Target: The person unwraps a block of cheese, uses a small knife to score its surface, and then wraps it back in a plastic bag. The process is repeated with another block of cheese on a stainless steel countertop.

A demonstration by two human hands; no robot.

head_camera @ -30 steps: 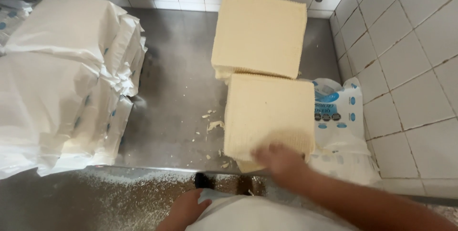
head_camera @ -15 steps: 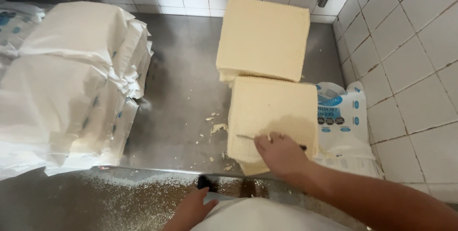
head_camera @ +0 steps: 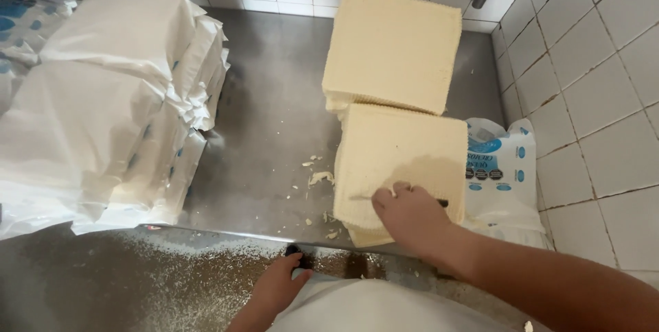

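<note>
Here, right hand (head_camera: 410,214) presses knife (head_camera: 405,197) into pale block (head_camera: 401,160) — steel counter (head_camera: 274,119).

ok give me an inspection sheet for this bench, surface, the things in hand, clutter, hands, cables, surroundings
surface: steel counter, dull and smeared; pale speckles on the lower ledge.
job's things: near pale yellow block at the counter edge; a thin blade-like tool lies across its top under the hand. Far pale yellow block behind it, touching.
clutter: crumbs beside the near block; printed plastic bag against the wall.
hands: right hand on the near block, closed on the tool; left hand low at the ledge, on a small dark object.
cables: nothing seen.
surroundings: stack of white wrapped packs on the left; white tiled walls.
</note>
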